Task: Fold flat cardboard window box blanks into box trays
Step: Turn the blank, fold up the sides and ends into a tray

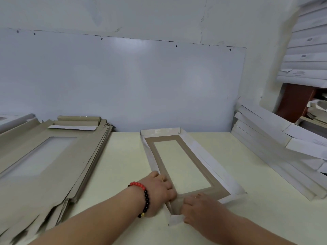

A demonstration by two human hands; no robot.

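Note:
A cardboard window box blank (178,137) lies lengthwise on the cream table (123,165), brown inside with a rectangular window and white outer walls. Its far and right walls stand folded up. My left hand (159,190), with a red and black bead bracelet on the wrist, grips the near left corner, fingers curled over the left wall. My right hand (200,207) presses on the near end flap, with fingers curled around the white corner tab (175,220).
A stack of flat brown window blanks (53,156) covers the table's left side. Folded white trays (276,156) are piled at the right, with more white boxes (307,50) stacked above. A white wall panel (123,82) closes the back.

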